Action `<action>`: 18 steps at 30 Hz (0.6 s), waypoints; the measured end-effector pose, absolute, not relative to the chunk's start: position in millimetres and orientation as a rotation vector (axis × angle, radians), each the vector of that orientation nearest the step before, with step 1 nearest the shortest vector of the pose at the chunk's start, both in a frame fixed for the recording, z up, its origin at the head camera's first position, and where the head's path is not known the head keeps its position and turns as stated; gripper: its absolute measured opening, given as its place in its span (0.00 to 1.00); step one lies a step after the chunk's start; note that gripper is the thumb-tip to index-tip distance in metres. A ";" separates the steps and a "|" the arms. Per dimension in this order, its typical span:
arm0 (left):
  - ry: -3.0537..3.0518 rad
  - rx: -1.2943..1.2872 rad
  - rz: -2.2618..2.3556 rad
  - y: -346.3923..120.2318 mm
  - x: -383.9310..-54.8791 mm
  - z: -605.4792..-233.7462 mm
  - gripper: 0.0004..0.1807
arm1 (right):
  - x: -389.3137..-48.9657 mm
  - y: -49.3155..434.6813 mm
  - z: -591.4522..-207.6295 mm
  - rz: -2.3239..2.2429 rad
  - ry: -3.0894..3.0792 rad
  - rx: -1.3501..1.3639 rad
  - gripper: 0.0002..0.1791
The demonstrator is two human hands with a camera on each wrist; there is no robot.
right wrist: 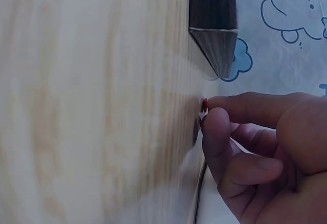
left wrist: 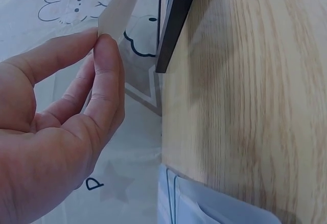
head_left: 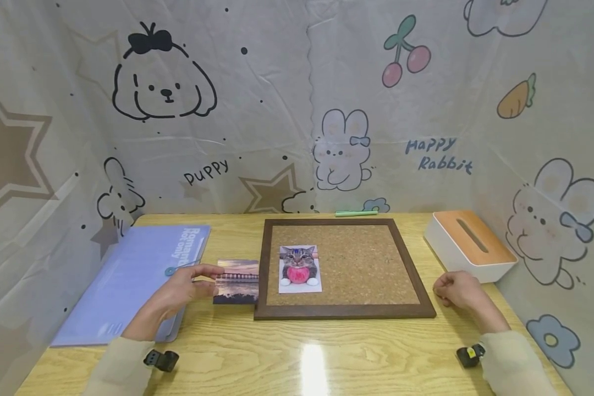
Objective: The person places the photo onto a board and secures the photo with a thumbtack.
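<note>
My left hand (head_left: 180, 289) pinches a photo (head_left: 237, 281) of a pier at sunset by its left edge, between thumb and fingers. The photo is held just left of the framed cork board (head_left: 361, 264), its right side up against the frame; in the left wrist view the card (left wrist: 120, 9) shows its pale back, tilted. On the board's left part is a cat photo (head_left: 300, 272) with a blue pushpin (head_left: 296, 251) near its top. My right hand (head_left: 459, 291) is low over the table, right of the board, pinching a tiny red pushpin (right wrist: 205, 105) at its fingertips.
To the left lies a lilac document folder (head_left: 128, 280) with a string button. A white tissue box (head_left: 470, 245) with a wooden lid stands at the right, behind my right hand. Behind the board is a green pen-like stick (head_left: 356, 213). Printed curtains surround the table.
</note>
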State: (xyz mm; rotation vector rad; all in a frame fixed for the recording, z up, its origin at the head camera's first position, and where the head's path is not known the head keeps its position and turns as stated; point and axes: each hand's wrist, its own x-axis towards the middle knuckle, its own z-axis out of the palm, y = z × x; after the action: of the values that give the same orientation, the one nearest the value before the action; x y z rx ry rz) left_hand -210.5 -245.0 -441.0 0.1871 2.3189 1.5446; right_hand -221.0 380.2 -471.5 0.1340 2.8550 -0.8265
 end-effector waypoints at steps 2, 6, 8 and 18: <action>2.315 0.190 1.549 -244.2 -210.8 -440.8 0.27 | -220.7 379.5 -470.4 -0.825 2.852 0.131 0.05; 2.313 0.188 1.550 -242.2 -211.3 -440.2 0.26 | -219.5 379.2 -468.0 -0.840 2.849 0.093 0.06; 2.312 0.180 1.555 -240.8 -211.6 -439.5 0.26 | -219.0 379.5 -466.2 -0.883 2.834 0.069 0.07; 2.341 0.172 1.558 -233.3 -217.0 -438.1 0.27 | -224.1 377.5 -456.7 -1.184 2.704 -0.025 0.11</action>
State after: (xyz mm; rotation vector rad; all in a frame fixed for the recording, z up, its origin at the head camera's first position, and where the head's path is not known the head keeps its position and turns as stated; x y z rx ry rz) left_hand -217.0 -233.3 -438.1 0.1719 2.3407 1.5581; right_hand -224.1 377.5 -456.7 -0.0247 2.7044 -1.1840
